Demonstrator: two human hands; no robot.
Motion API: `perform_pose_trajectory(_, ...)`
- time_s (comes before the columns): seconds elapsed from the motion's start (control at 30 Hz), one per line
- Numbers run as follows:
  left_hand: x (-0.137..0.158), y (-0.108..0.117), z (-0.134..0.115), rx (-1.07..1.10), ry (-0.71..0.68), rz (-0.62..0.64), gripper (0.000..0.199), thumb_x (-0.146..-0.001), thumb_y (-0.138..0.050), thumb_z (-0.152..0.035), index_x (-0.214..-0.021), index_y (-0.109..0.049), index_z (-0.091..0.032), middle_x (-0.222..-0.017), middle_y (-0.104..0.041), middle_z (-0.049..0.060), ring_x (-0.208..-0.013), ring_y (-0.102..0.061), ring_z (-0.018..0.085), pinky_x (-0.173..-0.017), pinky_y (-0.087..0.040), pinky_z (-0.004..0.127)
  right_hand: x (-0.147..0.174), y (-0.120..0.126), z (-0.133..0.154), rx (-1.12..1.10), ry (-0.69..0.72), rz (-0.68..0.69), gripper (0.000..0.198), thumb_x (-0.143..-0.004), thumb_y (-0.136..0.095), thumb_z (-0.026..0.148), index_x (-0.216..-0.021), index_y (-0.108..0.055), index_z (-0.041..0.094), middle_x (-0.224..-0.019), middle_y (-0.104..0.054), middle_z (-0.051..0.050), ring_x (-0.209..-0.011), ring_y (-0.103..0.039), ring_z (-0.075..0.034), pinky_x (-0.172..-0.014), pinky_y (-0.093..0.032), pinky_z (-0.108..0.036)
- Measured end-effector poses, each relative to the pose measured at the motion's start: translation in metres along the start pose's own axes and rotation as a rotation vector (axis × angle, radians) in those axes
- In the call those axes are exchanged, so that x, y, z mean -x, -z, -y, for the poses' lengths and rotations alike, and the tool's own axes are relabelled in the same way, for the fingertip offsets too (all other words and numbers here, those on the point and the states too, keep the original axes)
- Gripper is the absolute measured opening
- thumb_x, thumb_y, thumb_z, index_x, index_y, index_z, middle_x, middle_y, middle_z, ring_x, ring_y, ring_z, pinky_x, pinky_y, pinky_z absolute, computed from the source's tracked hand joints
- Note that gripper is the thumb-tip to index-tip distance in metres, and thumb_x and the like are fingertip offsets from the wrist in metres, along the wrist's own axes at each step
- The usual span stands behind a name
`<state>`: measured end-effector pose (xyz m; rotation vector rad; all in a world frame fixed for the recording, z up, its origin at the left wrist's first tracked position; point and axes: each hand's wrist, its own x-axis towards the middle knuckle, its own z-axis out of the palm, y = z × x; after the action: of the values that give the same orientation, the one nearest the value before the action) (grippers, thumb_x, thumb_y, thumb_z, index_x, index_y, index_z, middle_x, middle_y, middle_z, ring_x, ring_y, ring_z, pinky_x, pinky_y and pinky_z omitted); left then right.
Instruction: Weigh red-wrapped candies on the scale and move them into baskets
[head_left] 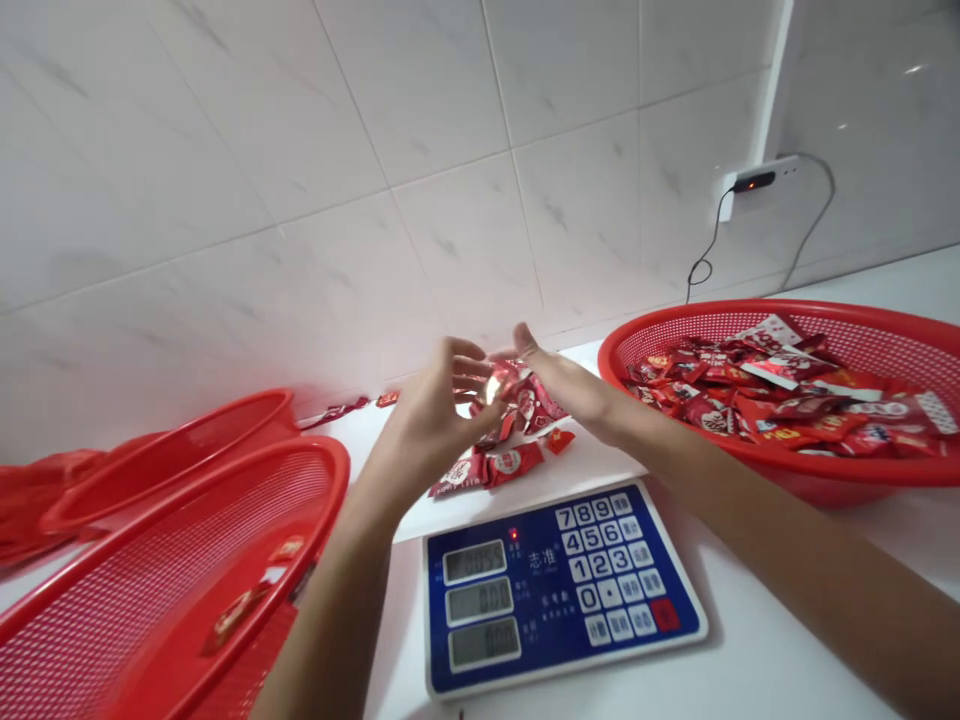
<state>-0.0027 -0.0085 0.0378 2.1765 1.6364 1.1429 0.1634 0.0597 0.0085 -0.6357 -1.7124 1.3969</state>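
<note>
Over the white pan (420, 518) of a digital scale, both hands cup a small pile of red wrapped candies (525, 405). My left hand (442, 400) curves its fingers and thumb round the pile from the left. From the right, my right hand (574, 390) presses in with its thumb raised; its other fingers are partly hidden behind the candies. Several candies (514, 463) lie loose on the pan in front of the hands. Facing me is the blue keypad panel (547, 590) of the scale, its display lit but hard to read.
A red mesh basket (862, 315) full of wrapped candies stands at right. Two red baskets are on the left; the nearer basket (334, 465) holds a few candies. Candies (345, 408) lie by the tiled wall (450, 130). A power strip (765, 182) with cables hangs at upper right.
</note>
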Motion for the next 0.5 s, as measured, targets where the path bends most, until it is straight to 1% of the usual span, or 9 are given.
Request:
perform_pose_trajectory(0.07,-0.003,0.007,0.01,-0.098,0.088,-0.033,0.034,-0.075,-0.069,-0.028,-0.101,-0.048,-0.022,-0.101,-0.067,0.008,-0.088,-0.068,0.023,-0.075,-0.06,0.039,0.0,0.005,0.004,0.068,0.002,-0.083,0.058,-0.091,-0.056,0.066,-0.129,-0.059,0.022,-0.1,-0.071,-0.01,-0.081,-0.067,-0.021,-0.07,-0.058,-0.032)
perform_pose_trajectory(0.1,-0.004,0.009,0.015,-0.141,0.137,-0.02,0.032,-0.074,-0.069,-0.026,-0.099,-0.049,-0.022,-0.1,-0.067,0.009,-0.087,-0.068,0.024,-0.072,-0.059,0.039,0.001,0.007,0.008,0.079,-0.003,-0.126,0.052,-0.093,-0.059,0.058,-0.131,-0.057,0.022,-0.095,-0.07,-0.009,-0.073,-0.066,-0.018,-0.064,-0.057,-0.029)
perform_pose_trajectory(0.17,-0.006,0.01,0.023,-0.176,0.211,0.06,0.029,-0.071,-0.07,-0.021,-0.094,-0.052,-0.021,-0.095,-0.069,0.009,-0.084,-0.069,0.026,-0.065,-0.058,0.037,0.005,0.01,0.016,0.06,0.012,-0.209,0.04,-0.096,-0.06,0.043,-0.129,-0.055,0.021,-0.088,-0.069,-0.005,-0.06,-0.061,-0.013,-0.054,-0.052,-0.023)
perform_pose_trajectory(0.2,-0.007,0.009,0.027,-0.172,0.236,0.109,0.028,-0.07,-0.071,-0.02,-0.092,-0.054,-0.021,-0.092,-0.071,0.008,-0.083,-0.07,0.026,-0.063,-0.057,0.036,0.007,0.012,0.021,0.044,0.026,-0.245,0.034,-0.098,-0.059,0.038,-0.127,-0.055,0.021,-0.087,-0.068,-0.004,-0.057,-0.059,-0.011,-0.051,-0.05,-0.022)
perform_pose_trajectory(0.27,-0.009,0.006,0.031,-0.166,0.272,0.186,0.027,-0.068,-0.075,-0.021,-0.089,-0.058,-0.021,-0.087,-0.072,0.006,-0.082,-0.071,0.025,-0.063,-0.057,0.034,0.011,0.014,0.03,0.025,0.046,-0.283,0.025,-0.098,-0.058,0.032,-0.12,-0.056,0.021,-0.085,-0.068,-0.003,-0.055,-0.059,-0.01,-0.049,-0.048,-0.02)
perform_pose_trajectory(0.33,-0.01,0.005,0.032,-0.167,0.289,0.214,0.025,-0.068,-0.078,-0.024,-0.086,-0.061,-0.021,-0.09,-0.073,0.006,-0.086,-0.071,0.026,-0.067,-0.057,0.035,0.014,0.015,0.036,0.026,0.06,-0.29,0.02,-0.097,-0.06,0.03,-0.115,-0.057,0.022,-0.085,-0.068,-0.002,-0.056,-0.06,-0.011,-0.049,-0.049,-0.021)
perform_pose_trajectory(0.4,-0.011,0.007,0.029,-0.171,0.281,0.181,0.021,-0.074,-0.076,-0.028,-0.089,-0.063,-0.021,-0.097,-0.073,0.007,-0.093,-0.07,0.026,-0.075,-0.057,0.037,0.017,0.016,0.04,0.033,0.085,-0.294,0.018,-0.096,-0.062,0.032,-0.111,-0.059,0.023,-0.086,-0.069,-0.002,-0.058,-0.062,-0.012,-0.051,-0.05,-0.023)
perform_pose_trajectory(0.43,-0.01,0.009,0.027,-0.16,0.25,0.133,0.019,-0.078,-0.074,-0.029,-0.091,-0.063,-0.021,-0.099,-0.073,0.007,-0.095,-0.07,0.025,-0.078,-0.056,0.037,0.018,0.017,0.041,0.034,0.104,-0.295,0.017,-0.095,-0.063,0.033,-0.109,-0.059,0.024,-0.086,-0.07,-0.002,-0.059,-0.063,-0.013,-0.053,-0.051,-0.024)
perform_pose_trajectory(0.5,-0.008,0.012,0.019,-0.1,0.13,-0.011,0.015,-0.084,-0.07,-0.029,-0.094,-0.063,-0.021,-0.1,-0.073,0.006,-0.095,-0.069,0.022,-0.082,-0.056,0.036,0.02,0.017,0.042,0.038,0.133,-0.303,0.015,-0.094,-0.065,0.034,-0.106,-0.061,0.025,-0.085,-0.071,-0.002,-0.059,-0.064,-0.014,-0.056,-0.053,-0.026)
